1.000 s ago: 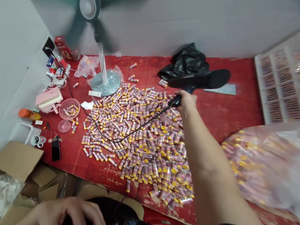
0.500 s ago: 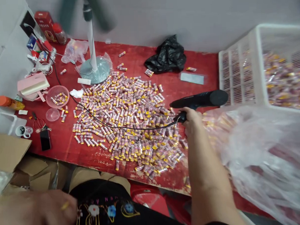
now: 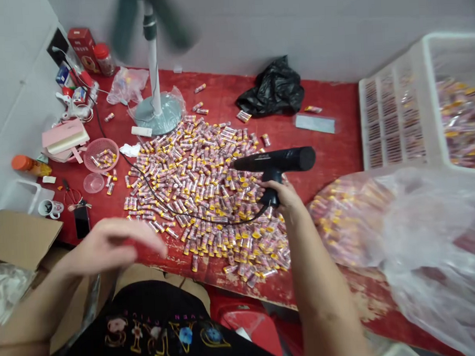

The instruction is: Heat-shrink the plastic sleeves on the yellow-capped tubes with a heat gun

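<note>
My right hand [image 3: 279,193] is wrapped round the handle of a black hair dryer [image 3: 276,160], whose nozzle points left above the pile. Its cord runs left across many small clear tubes with yellow caps [image 3: 206,184], heaped on the red table [image 3: 330,142]. Over the table's front edge at the left, my left hand [image 3: 114,243] hangs with fingers apart and slightly blurred, holding nothing that shows.
A fan stand [image 3: 154,71] rises behind the pile. Left of it are a pink basket [image 3: 87,158], a cup [image 3: 45,208] and a phone [image 3: 82,221]. A black bag [image 3: 275,87] lies behind; a white crate [image 3: 431,101] and plastic bag [image 3: 429,243] stand right.
My right hand has brought the hair dryer left, over the pile, and turned its nozzle leftward. My left hand has moved up and right from the lower left corner and its fingers have spread.
</note>
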Demonstrator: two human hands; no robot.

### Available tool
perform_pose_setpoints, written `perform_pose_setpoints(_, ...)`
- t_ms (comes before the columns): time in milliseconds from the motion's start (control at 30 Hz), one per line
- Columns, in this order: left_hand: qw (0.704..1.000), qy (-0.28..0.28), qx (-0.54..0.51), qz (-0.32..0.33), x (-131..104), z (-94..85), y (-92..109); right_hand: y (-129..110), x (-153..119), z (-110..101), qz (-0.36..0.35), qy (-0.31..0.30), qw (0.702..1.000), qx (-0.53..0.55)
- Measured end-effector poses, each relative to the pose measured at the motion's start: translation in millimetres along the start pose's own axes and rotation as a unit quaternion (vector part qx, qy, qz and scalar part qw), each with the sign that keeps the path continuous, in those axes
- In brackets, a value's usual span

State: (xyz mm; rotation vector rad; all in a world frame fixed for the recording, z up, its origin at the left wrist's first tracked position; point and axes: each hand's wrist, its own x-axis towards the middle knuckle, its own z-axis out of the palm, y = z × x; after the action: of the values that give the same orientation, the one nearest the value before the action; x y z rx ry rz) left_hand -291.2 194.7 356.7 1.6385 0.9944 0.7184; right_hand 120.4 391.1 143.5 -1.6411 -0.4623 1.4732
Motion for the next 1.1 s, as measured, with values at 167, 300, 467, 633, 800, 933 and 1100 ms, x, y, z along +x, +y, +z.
perform_pose_setpoints(167,0.975,0.099,0.191,0.049,156,30.6,-125,23,-33,-12,-0.073,0.055,0.994,0.067)
perform_pose_setpoints(300,0.934,-0.002,0.355,0.031,295,102.3,-204,30,-60,-39,-0.132,0.062,0.975,0.166)
perform_pose_setpoints(467,0.875,-0.098,0.468,0.070,464,213.8,-271,38,-68,-73,-0.132,0.098,0.971,0.172)
perform_pose_setpoints(633,0.842,-0.168,0.513,0.024,518,238.0,-320,43,-46,-101,-0.109,0.112,0.975,0.160)
perform_pose_setpoints(800,0.861,-0.161,0.482,0.021,433,161.6,-319,31,0,-109,-0.088,0.081,0.979,0.167)
perform_pose_setpoints(933,0.885,-0.127,0.448,-0.005,397,102.7,-312,0,56,-88,-0.098,0.001,0.980,0.173)
perform_pose_setpoints(1100,0.875,0.052,0.473,-0.093,473,78.1,-345,-30,125,-35,-0.078,-0.081,0.982,0.154)
